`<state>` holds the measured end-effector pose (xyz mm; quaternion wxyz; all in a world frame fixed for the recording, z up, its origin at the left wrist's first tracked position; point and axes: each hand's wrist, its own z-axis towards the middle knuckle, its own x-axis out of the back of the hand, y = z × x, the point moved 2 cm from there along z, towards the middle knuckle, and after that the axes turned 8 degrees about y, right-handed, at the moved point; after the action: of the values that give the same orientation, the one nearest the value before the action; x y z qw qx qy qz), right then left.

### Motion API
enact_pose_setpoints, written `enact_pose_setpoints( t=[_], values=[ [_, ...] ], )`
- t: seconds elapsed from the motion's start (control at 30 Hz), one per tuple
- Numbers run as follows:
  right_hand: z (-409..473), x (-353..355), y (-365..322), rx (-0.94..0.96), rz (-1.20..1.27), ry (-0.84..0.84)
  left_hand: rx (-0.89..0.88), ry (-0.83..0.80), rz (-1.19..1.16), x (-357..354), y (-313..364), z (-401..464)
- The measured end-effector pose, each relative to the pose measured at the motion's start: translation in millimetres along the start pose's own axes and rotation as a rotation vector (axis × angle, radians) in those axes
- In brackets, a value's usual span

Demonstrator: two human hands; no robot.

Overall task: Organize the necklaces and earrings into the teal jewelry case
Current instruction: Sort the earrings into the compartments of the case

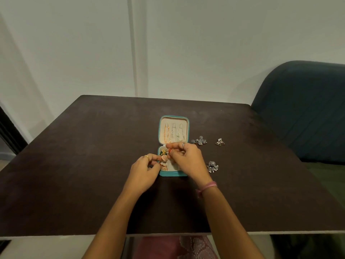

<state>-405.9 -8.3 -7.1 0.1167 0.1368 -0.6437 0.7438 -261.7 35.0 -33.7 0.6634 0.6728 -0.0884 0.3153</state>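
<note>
- The teal jewelry case lies open near the middle of the dark table, its lid tipped back away from the person and its front wall facing them.
- Three necklaces hang side by side inside the lid: a gold chain on the left and two silver chains to its right.
- The left hand sits at the case's left edge, fingers curled, pinching a gold dome-shaped earring over the left compartment; a gold ring shows on one finger.
- A second gold earring lies lower in the same left part of the case, touching the front wall.
- The right hand covers the right side of the tray, fingers curled and pinching something small at the hinge line; what it is I cannot tell. A pink band wraps the wrist.
- A green and yellow piece sits in the back left corner of the tray.
- Outside the case, to its right on the table: a cluster of silver flower earrings just beside the lid, a pair of triangular earrings farther right, and a silver earring with pearl drops near the right wrist.
- Broad bare table spreads left of the case and in front of it, down to the near edge; the right edge runs close to a dark blue chair.
- The far edge of the table meets a pale wall.
</note>
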Motion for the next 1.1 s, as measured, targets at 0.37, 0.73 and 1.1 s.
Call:
enact_pose_setpoints(
  t=[0.37,0.73,1.1],
  values=[
    [-10,-4,2,-0.159,0.074,0.056,-0.080,0.183,-0.108,-4,-4,-10],
    [-16,-7,-1,-0.194,0.091,-0.017,-0.154,0.176,-0.004,-10,-7,-9],
    [-16,-7,-2,-0.093,-0.153,-0.030,-0.174,0.174,-0.014,-10,-8,-9]
  ],
)
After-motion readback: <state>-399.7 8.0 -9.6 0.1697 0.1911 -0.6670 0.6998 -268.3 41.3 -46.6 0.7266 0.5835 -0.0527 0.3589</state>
